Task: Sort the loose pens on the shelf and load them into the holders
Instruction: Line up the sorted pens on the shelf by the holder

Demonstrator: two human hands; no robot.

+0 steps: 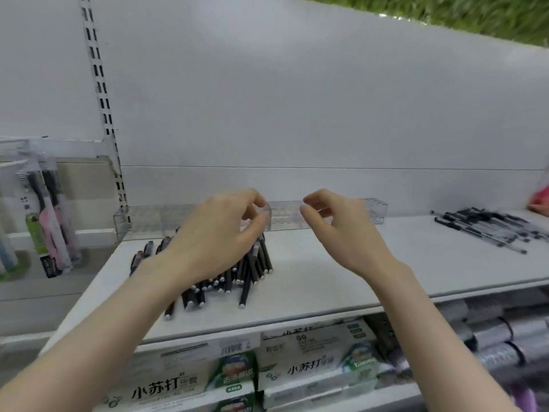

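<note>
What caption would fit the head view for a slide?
Left hand and right hand reach toward clear holders behind a pile of black pens on a white shelf.

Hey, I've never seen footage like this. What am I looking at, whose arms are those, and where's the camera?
There is no machine here. A person wears a camera on their head, so this one picture looks forward and down at their own two arms. The left hand is over a heap of black pens on a white shelf. The right hand is beside it, fingers loosely curled, holding nothing. Whether the left hand touches anything is unclear. Clear holders stand along the back of the shelf, and other pens lie at the far right.
</note>
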